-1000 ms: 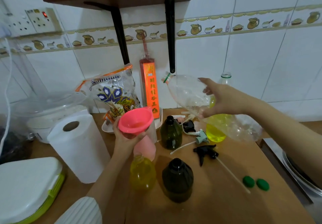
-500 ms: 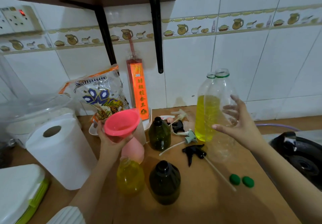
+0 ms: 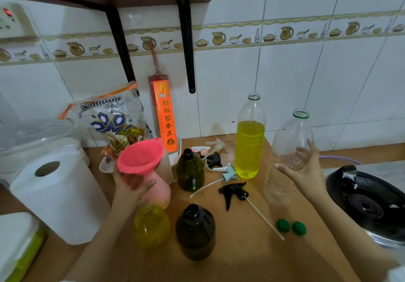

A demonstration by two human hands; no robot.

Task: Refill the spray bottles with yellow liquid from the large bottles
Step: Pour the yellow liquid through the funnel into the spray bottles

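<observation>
Emptied clear plastic bottle (image 3: pixel 288 156) now upright on the wooden worktop (image 3: pixel 241 259), set further right of the half-full bottle of yellow liquid (image 3: pixel 249 141) than half a second ago.

Right hand (image 3: pixel 304 170) open, fingers spread loosely around the empty bottle's side; contact uncertain. Left hand (image 3: pixel 131 183) holds the pink plastic funnel (image 3: pixel 141 156), fingers curled under its bowl, above the small clear spray bottle filled with yellow liquid (image 3: pixel 151 227). Beside that stands a dark brown spray bottle (image 3: pixel 195 232), uncapped; a green-tinted one (image 3: pixel 190 168) behind it. Black trigger sprayer head (image 3: pixel 233 193) lies loose mid-worktop, two green bottle caps (image 3: pixel 291 227) near its tube end. White paper roll (image 3: pixel 59 196) at left.
</observation>
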